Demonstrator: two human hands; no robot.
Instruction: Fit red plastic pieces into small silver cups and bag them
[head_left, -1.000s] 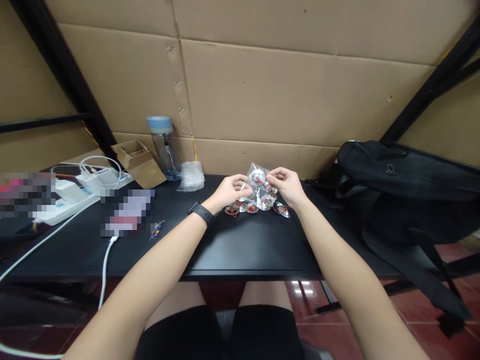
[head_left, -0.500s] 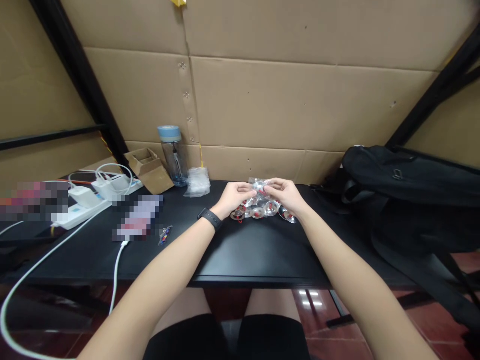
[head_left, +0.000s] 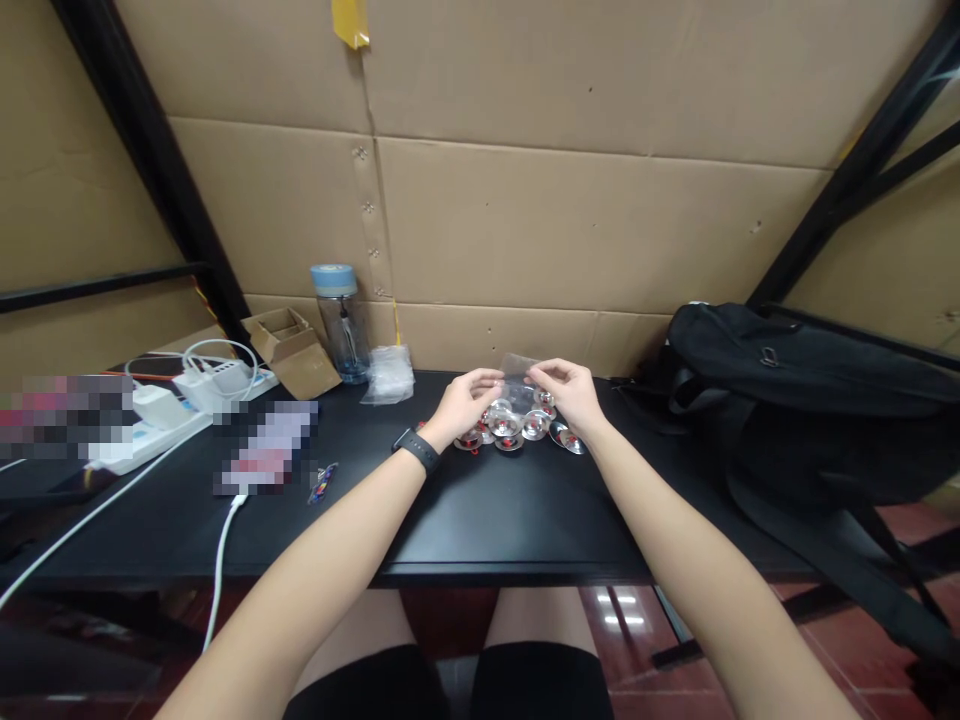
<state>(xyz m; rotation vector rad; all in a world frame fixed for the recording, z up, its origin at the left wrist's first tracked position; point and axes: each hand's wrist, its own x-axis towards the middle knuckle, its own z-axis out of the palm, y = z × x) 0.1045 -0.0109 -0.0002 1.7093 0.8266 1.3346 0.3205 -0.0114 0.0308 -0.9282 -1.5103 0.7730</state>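
A small clear plastic bag [head_left: 519, 366] is held up over the black table between my two hands. My left hand [head_left: 466, 402] has its fingers closed at the bag's left edge. At the upper right corner, my right hand [head_left: 570, 392] pinches the bag between thumb and fingers. Below and behind the bag lie several shiny round metal discs [head_left: 535, 426] with red centres, resembling small cymbals; my hands partly cover the group. Whether anything is inside the bag cannot be made out. A black watch [head_left: 417, 448] is on my left wrist.
Left of my hands are a stack of clear bags [head_left: 389, 375], a bottle [head_left: 346, 340] with a blue lid, an open cardboard box [head_left: 296, 355], a power strip [head_left: 161, 425] with cables, and a small colourful item [head_left: 322, 484]. A black backpack [head_left: 810, 390] lies on the right.
The bag between my fingers now looks flatter and more see-through, and my hands sit slightly farther apart. The camera view has tilted up a little.
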